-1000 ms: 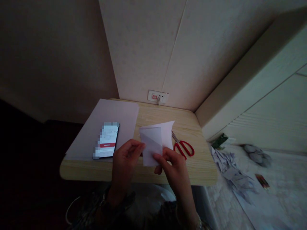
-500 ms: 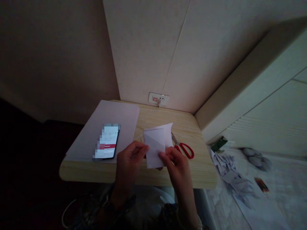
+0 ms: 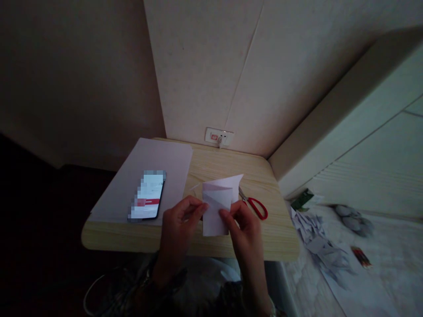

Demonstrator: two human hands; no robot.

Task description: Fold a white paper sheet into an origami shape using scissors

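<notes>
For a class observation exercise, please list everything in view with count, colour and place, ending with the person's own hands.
Folded paper: 1, white, between both hands
Table: 1, pale wood-look, before the wall
Scissors: 1 pair, red handles, table, partly hidden
Phone: 1, dark edge, lit screen, on paper sheets
Paper sheets: count unclear, white, table's left
Wall socket: 1, white, above table
Plug: 1, pale, in socket
Paper scraps: many, white, right of table
Green packet: 1, beyond scraps
Grey object: 1, unidentifiable, far right
Reddish packet: 1, right of scraps
Cable: 1, white, lower left
Left hand: 1, pinching paper's left edge
Right hand: 1, gripping its right edge
</notes>
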